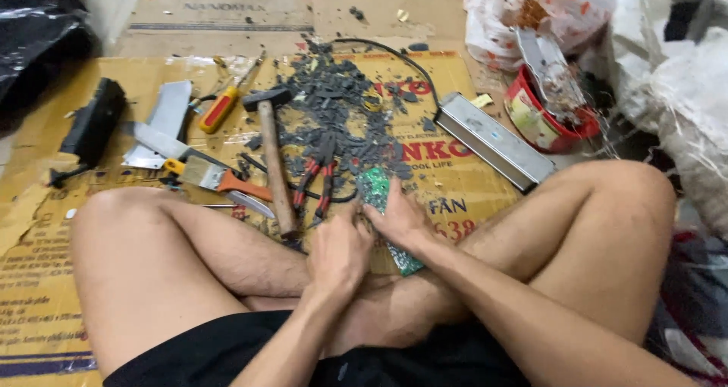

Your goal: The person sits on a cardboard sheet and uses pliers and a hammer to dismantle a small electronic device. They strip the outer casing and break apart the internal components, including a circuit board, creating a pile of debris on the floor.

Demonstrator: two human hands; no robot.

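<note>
I sit cross-legged on flattened cardboard (68,281). My right hand (400,218) grips a long green circuit board (375,186), which runs from in front of my hands down under my right palm. My left hand (339,250) is closed against the board's left edge, fingers curled; whether it holds a small tool is hidden. Just ahead of my hands lie red-handled pliers (315,178) and a wooden-handled hammer (274,155), beside a heap of dark grey broken pieces (341,106).
To the left lie a scraper with an orange handle (216,176), a yellow-and-red screwdriver (220,108), metal plates (168,114) and a black block (95,125). A long grey metal casing (493,140) with a black cable lies at right, near a red bucket (542,117) and plastic sacks (675,76).
</note>
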